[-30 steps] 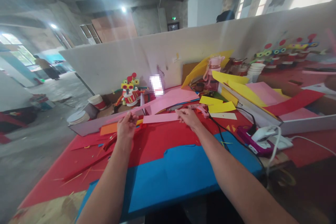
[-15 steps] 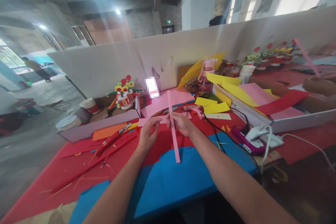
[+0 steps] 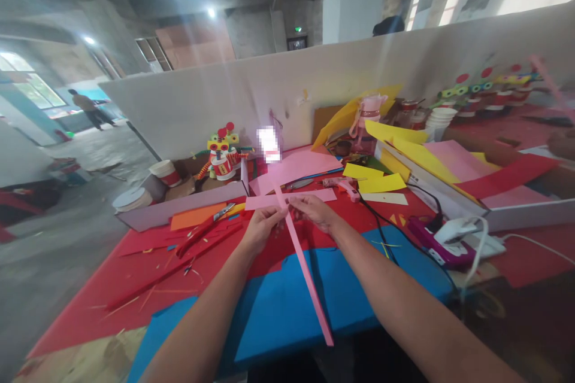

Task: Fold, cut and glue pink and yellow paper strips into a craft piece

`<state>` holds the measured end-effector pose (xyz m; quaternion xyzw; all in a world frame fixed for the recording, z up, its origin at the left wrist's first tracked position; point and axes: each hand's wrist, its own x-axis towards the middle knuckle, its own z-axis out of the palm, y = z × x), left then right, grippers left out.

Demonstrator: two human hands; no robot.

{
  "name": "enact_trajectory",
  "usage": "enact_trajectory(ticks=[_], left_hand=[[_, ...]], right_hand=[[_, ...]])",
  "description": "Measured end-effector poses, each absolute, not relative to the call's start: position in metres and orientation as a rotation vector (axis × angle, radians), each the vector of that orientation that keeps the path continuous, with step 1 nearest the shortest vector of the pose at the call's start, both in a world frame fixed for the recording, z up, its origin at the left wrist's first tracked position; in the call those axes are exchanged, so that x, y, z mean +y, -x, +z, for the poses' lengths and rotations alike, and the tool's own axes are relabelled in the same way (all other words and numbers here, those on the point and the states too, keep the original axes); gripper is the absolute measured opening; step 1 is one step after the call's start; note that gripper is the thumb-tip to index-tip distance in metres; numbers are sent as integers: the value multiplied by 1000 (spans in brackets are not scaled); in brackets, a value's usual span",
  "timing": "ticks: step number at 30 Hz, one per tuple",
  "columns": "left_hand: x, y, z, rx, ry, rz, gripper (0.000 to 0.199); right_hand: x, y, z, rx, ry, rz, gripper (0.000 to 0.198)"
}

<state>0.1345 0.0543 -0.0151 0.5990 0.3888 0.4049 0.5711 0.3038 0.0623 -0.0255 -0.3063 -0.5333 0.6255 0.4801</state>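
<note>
A long, narrow pink paper strip (image 3: 306, 272) slants between my hands, its near end hanging over the blue sheet (image 3: 265, 323). My left hand (image 3: 266, 224) pinches the strip from the left at about its upper third. On the other side, my right hand (image 3: 312, 210) also has its fingertips closed on the strip, close to the left fingertips. Behind the hands lie a wider pink paper strip (image 3: 321, 195) and a large pink sheet (image 3: 305, 164). A pink glue gun (image 3: 345, 185) rests right of them on the red tabletop.
Paper-cup robots (image 3: 222, 164) stand in a low box (image 3: 188, 206) at left. A red-and-grey tool (image 3: 202, 233) lies before it. At right are yellow paper pieces (image 3: 381, 182), a purple power strip (image 3: 440, 242) with cables, and a box of coloured paper (image 3: 530, 215). A white partition (image 3: 202, 96) stands behind.
My left hand has moved in and closed on the pink strip, where before it was apart from it. The strip's near end now reaches further toward me and to the right.
</note>
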Motion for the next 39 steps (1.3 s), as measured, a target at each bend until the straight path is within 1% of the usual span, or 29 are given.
enact_trajectory(ticks=[4, 9, 14, 30, 35, 39], left_hand=[[50, -141, -16, 951, -1440, 910, 42], [49, -139, -16, 923, -1411, 920, 41], [51, -137, -17, 901, -1354, 895, 38], [51, -135, -19, 844, -1317, 850, 38], [50, -136, -18, 853, -1280, 848, 38], [50, -138, -20, 851, -1288, 847, 38]], right_hand=[[62, -300, -29, -1276, 564, 1677, 42], [61, -300, -29, -1202, 519, 1765, 35], [59, -302, -24, -1198, 487, 1796, 32], [57, -301, -22, -1222, 479, 1804, 36], [58, -304, -21, -1271, 508, 1759, 30], [56, -305, -20, -1348, 458, 1799, 25]])
